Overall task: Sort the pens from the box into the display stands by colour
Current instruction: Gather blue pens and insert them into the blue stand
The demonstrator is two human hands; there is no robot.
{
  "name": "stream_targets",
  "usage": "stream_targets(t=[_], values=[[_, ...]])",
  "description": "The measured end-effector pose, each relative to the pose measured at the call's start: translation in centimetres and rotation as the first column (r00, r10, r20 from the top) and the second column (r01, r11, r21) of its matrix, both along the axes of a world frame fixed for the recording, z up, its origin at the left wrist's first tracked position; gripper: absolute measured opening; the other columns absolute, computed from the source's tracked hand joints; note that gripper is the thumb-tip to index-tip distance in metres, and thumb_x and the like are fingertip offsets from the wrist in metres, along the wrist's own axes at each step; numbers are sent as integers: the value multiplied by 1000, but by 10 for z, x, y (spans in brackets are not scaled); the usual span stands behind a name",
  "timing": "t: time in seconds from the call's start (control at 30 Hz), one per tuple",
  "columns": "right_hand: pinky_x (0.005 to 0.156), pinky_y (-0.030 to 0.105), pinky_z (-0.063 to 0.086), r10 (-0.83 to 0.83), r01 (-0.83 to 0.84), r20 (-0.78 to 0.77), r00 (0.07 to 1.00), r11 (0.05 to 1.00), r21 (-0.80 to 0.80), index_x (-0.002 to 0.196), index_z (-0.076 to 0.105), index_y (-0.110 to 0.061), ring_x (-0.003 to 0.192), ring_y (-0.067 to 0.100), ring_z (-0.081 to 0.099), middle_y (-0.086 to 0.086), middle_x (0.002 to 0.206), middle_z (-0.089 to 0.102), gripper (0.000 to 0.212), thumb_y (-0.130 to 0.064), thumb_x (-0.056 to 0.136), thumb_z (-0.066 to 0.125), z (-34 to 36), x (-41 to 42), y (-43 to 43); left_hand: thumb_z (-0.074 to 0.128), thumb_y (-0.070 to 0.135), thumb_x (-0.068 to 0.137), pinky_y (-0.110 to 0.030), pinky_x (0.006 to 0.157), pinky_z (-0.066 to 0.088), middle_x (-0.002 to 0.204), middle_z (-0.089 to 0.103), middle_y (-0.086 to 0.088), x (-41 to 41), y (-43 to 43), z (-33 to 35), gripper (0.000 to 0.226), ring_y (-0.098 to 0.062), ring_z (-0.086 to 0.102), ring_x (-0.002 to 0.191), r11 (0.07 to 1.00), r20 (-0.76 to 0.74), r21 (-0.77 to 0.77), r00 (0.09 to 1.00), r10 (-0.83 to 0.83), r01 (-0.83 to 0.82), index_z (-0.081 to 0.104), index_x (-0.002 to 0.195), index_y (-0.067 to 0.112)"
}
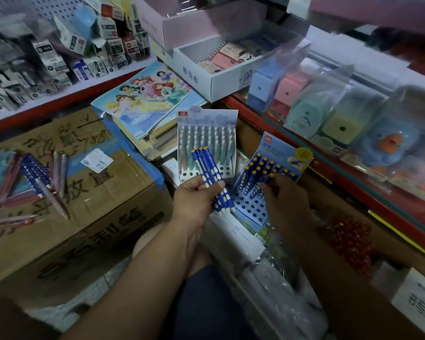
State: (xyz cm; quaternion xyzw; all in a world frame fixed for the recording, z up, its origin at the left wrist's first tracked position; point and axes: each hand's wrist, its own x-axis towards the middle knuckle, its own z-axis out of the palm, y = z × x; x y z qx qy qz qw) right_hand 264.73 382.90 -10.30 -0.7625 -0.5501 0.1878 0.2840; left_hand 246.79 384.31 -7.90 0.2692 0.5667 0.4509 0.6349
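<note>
My left hand [195,200] grips a bundle of dark blue pens [207,173] with yellow caps, held upright in the middle of the view. To its right stands a blue display stand [252,209], tilted, with several blue pens in its back rows and open holes in front. My right hand [284,200] rests on that stand, its fingertips at a pen [271,176] in the rows. Behind is a white display stand [206,141] filled with pale green and grey pens. Loose blue, pink and light pens [35,182] lie on the cardboard box at left.
A large taped cardboard box [88,217] fills the left. Princess picture books [147,99] lie stacked behind it. A red-edged shelf [341,173] on the right carries packaged sharpeners and toys. Small boxed goods crowd the far left shelf. My knee shows below the hands.
</note>
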Motion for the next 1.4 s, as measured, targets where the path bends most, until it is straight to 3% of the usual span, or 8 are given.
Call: stream_targets(t=[0.13,0.63,0.8,0.87,1.0,1.13,1.27,1.4], values=[[67,34,46,9,-9,40,999,1000,2,82,57,-14,72,24,59,1,74,58,21,-27,99,59,-4,2,1,71,0,86,-30,61,61,87,70,-17,-2,2,-1,12,-18,67,64,1000,-13,-11,1000,8,-8,72,99,0],[54,28,26,20,12,288,958,994,-107,79,59,-17,66,15,46,-7,65,47,34,-42,101,52,-2,-7,18,72,1,86,-48,76,59,79,71,-12,4,2,-5,11,-20,66,64,999,-44,12,998,-36,36,73,97,0],[57,28,31,38,23,339,940,984,-175,85,63,-14,75,20,58,-2,73,54,36,-43,102,49,-15,-11,19,74,2,85,-48,77,59,76,72,-9,3,2,-5,11,-19,67,64,999,-53,5,997,-50,50,74,96,2],[51,26,31,23,31,283,959,982,-185,81,65,-12,72,19,60,-1,72,60,39,-43,101,51,-16,-10,18,75,3,84,-48,76,60,72,69,-8,2,1,-6,8,-21,67,65,998,-60,6,997,-58,58,74,92,4],[55,33,57,1,-9,-54,999,990,-142,68,71,-17,51,12,67,-2,60,69,35,-42,93,65,1,-8,9,72,-1,85,-41,68,62,68,67,-6,1,1,-7,7,-22,67,64,992,-40,27,991,-126,127,73,86,6],[49,18,49,135,-113,-426,895,991,77,82,70,-28,56,5,66,-9,69,72,11,-25,93,69,43,-16,-1,68,-8,85,-30,61,61,71,73,-3,5,-2,-4,14,-15,70,63,946,-15,80,949,-314,314,72,96,1],[52,11,48,261,-225,-426,866,965,133,83,65,-34,60,-1,66,-20,65,69,22,-14,92,69,60,-17,0,68,-10,84,-36,73,61,84,74,-12,13,-7,-3,22,-22,71,73,895,-48,127,904,-425,428,70,105,-4],[65,28,58,184,-142,-343,921,979,143,86,69,-24,63,5,67,-7,70,70,7,-21,92,69,57,-6,-1,71,-6,84,-45,78,58,84,74,-16,12,-8,-5,15,-30,69,78,924,-136,135,931,-340,357,75,90,7]])
